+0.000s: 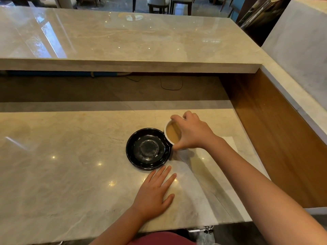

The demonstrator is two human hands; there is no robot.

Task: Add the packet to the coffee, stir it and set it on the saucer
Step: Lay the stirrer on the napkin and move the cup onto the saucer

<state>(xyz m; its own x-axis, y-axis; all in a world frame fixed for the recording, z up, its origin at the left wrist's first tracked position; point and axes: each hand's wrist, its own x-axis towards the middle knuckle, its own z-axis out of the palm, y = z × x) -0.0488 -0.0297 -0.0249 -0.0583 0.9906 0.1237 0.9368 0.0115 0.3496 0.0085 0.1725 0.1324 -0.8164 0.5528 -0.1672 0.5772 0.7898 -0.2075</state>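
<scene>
A white cup of light brown coffee [173, 133] is beside the right rim of the black saucer [134, 156] and overlaps that rim. My right hand [192, 133] grips the cup from above and from the right, fingers wrapped over its rim and side. Whether the cup touches the counter I cannot tell. The saucer's middle is bare and glossy. My left hand [155, 193] lies flat on the counter just in front of the saucer, fingers apart, holding nothing. No packet or stirrer is in view.
The marble counter [62, 165] runs wide to the left. A raised marble ledge [123, 66] crosses behind it, with a dark gap and cables below. A wooden side panel [276, 138] walls off the right. A white sheet [230, 142] lies behind my right forearm.
</scene>
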